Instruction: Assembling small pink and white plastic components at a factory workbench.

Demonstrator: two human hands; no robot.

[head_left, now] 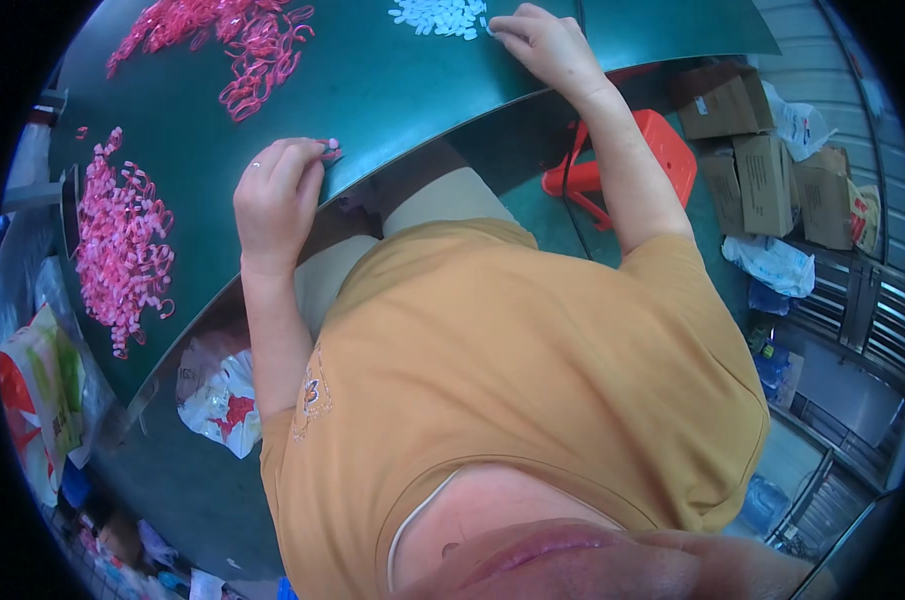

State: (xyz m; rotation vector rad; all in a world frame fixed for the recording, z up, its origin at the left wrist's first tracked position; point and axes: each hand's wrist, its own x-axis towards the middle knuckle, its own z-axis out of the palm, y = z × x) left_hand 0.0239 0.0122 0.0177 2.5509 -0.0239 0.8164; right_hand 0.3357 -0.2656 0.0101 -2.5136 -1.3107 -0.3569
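Note:
My left hand (278, 195) is closed near the table's front edge, its fingertips pinching a small pink loop (333, 153) with a pale piece on it. At the far side, my right hand (553, 50) has thumb and fingers pinched together on what looks like a small whitish piece (491, 31). Right beside those fingertips lies a heap of small, flat, pale blue-white pieces (443, 16). Farther left spreads a loose pile of red-pink loops (258, 50). At the left end sits another pile, of pink loops with pale pieces among them (123, 245).
The dark green table (373, 90) has a curved-looking front edge before my lap. A red plastic stool (663, 160) stands under its right part. Cardboard boxes (763, 180) and plastic bags are stacked at the right. More bags (43, 390) hang at the left end.

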